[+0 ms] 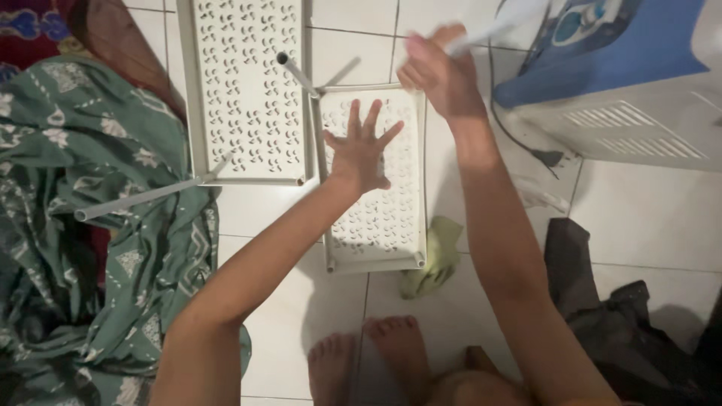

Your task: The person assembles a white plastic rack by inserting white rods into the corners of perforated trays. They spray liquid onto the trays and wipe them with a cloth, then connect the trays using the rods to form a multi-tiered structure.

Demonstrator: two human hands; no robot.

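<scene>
- Small white perforated shelf panel [380, 218] lies flat on the tiled floor [647, 218], centre of view, just ahead of the person's bare feet [368, 357].
- Left hand [361, 150] is pressed palm-down on the upper part of that panel, fingers spread wide, holding nothing.
- Right hand [436, 71] is above the panel's far right corner, grip pressed together around a pale tube [489, 30]. The tube is motion-blurred and runs up and right from the fist.
- Another grey tube [297, 74] stands up, tilted, from the panel's far left corner.
- Larger white perforated panel [244, 90] lies just left of the small one, long edges side by side and about touching. It reaches the top edge of the view.
- A third grey tube [143, 198] sticks out from the large panel's near left corner and runs left over the green patterned cloth [83, 188].
- The green cloth is heaped along the left side of the floor, with a red patterned fabric [37, 30] behind it at top left.
- Yellow-green rag [436, 259] lies crumpled at the small panel's near right corner, touching it.
- Dark garment [602, 316] is piled on the floor to the right, near the right forearm.
- Blue and white appliance [617, 83] sits top right, with a dark cable [519, 135] trailing from it.
</scene>
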